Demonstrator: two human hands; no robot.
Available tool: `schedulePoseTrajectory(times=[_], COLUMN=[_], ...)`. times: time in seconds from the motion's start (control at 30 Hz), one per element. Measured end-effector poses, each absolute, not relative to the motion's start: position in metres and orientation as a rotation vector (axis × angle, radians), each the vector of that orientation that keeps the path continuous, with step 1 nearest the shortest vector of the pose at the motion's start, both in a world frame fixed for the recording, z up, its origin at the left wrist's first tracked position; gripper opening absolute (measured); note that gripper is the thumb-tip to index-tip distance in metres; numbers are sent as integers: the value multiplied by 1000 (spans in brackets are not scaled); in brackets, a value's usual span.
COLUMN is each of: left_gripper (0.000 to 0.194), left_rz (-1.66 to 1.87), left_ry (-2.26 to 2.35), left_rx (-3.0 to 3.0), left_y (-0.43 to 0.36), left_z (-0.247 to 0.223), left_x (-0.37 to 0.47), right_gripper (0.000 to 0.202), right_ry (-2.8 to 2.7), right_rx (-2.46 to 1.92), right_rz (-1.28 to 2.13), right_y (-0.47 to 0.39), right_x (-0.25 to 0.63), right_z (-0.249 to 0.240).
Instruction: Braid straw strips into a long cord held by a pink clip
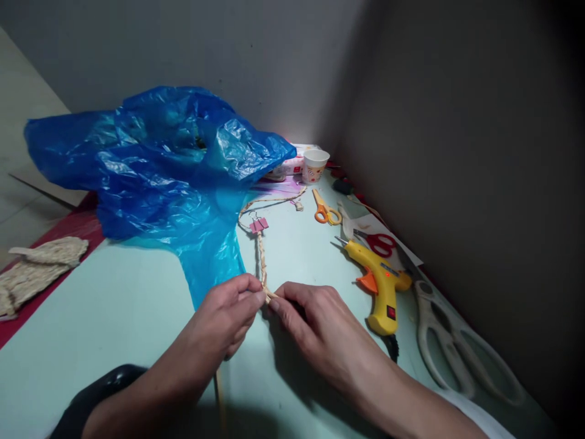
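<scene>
A straw-coloured braid (262, 256) runs down the table from a pink binder clip (258, 225). At its near end my left hand (235, 311) pinches the strands between thumb and fingertips. Close beside it, my right hand (311, 314) is closed on strands at the same end, thumb against forefinger. The two hands' fingertips almost meet there. A loose strand (218, 396) hangs below my left hand. Beyond the clip, a thin twisted cord (274, 199) curves over the table.
A blue plastic bag (169, 164) fills the back left. To the right lie a yellow glue gun (384, 286), large white-handled scissors (450, 341), red scissors (381, 244) and orange scissors (324, 210). A paper cup (315, 166) stands at the back; a woven straw piece (43, 268) lies left.
</scene>
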State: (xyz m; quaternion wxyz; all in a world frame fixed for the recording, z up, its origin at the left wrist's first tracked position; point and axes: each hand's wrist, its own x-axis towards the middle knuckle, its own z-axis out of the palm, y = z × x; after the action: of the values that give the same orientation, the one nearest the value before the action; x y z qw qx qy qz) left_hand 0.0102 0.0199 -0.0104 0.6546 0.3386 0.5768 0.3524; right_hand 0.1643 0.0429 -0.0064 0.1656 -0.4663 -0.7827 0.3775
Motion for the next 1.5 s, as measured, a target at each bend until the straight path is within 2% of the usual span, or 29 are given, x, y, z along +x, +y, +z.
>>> schedulePoseTrajectory(times=[0.17,0.4,0.57,0.8,0.87,0.97,1.07,1.23,1.37,1.5], left_gripper=[23,21,20,21,21,19,18,14,15,15], left_rz=[825,884,842,863,887,908,933,965,987,967], left_ry=[1350,1480,1412,1377,1364,1319,1338,1316,1252,1277], left_rx=[916,940,944,924,917,951,1004,1028,1021,1059], left_y=[20,17,16,11,10,8,6,4,5,4], left_z=[-12,-12,-17,-16,-15,-15,-16,-15,-15,-16], left_x=[9,13,9,3,2,2,1,3,4,3], right_gripper=[31,19,18,33,32,25,18,23,24,29], right_ry=[-2367,-2341,-2455,-2478,-2459,-2422,-2403,-2264,-2242,-2230], right_rx=[-1367,-1075,-882,-710,-705,-693,-725,-1095,-1185,-1206], right_rz=[881,38,-121,-319,-324,-274,-58,635,1146,1152], right_y=[42,22,14,11,9,7,11,30,42,43], right_x=[168,163,157,160,157,154,156,162,155,149], right_z=[-9,-23,-32,-29,-29,-27,-18,-6,-6,-9])
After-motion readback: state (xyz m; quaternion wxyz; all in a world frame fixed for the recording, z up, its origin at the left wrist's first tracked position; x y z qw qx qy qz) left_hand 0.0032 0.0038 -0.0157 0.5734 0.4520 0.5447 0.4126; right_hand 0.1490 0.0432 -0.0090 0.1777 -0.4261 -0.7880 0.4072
